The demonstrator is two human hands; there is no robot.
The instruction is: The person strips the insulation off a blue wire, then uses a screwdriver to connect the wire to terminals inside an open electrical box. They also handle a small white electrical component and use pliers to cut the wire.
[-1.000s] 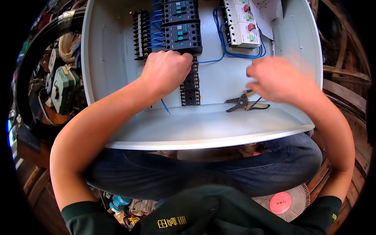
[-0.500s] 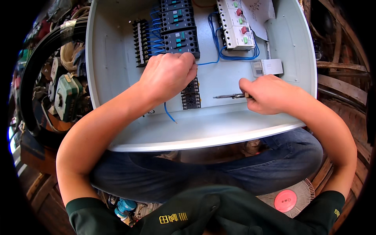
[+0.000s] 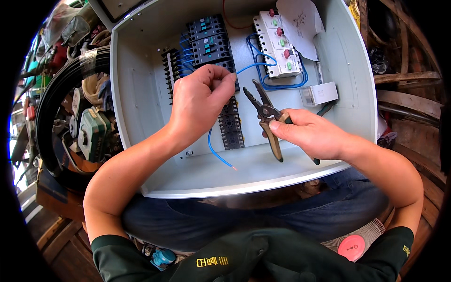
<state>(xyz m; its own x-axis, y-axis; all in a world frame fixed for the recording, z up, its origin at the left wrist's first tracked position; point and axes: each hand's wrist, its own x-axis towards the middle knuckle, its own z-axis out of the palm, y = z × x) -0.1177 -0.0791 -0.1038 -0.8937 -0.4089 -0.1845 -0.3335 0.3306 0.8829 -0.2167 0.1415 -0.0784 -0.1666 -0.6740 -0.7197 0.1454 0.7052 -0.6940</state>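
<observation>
My left hand (image 3: pixel 201 99) is closed, thumb against forefinger, on a blue wire (image 3: pixel 256 66) in front of the contactors. One stretch of the wire runs right toward the white breakers. Below the hand, a loose blue length (image 3: pixel 217 152) hangs down and ends in bare copper. In my right hand (image 3: pixel 314 133) are wire strippers (image 3: pixel 268 110), their serrated jaws spread and pointing up toward the left hand, the handles apart. No wire lies between the jaws. Black relay sockets (image 3: pixel 231 124) sit beneath my left hand, which hides part of the lowest contactor (image 3: pixel 212 68).
A grey metal enclosure (image 3: pixel 253 185) lies over my lap. Inside are a terminal strip (image 3: pixel 170 75), white breakers (image 3: pixel 284 61) with red and green buttons, a paper sheet (image 3: pixel 300 26) and a small white box (image 3: pixel 324 93). A black coil (image 3: pixel 43 127) stands outside on the left.
The strippers have turned from pointing left to pointing up, with jaws and handles now apart. The right hand is lower. The blue wire between left hand and breakers is raised in an arc.
</observation>
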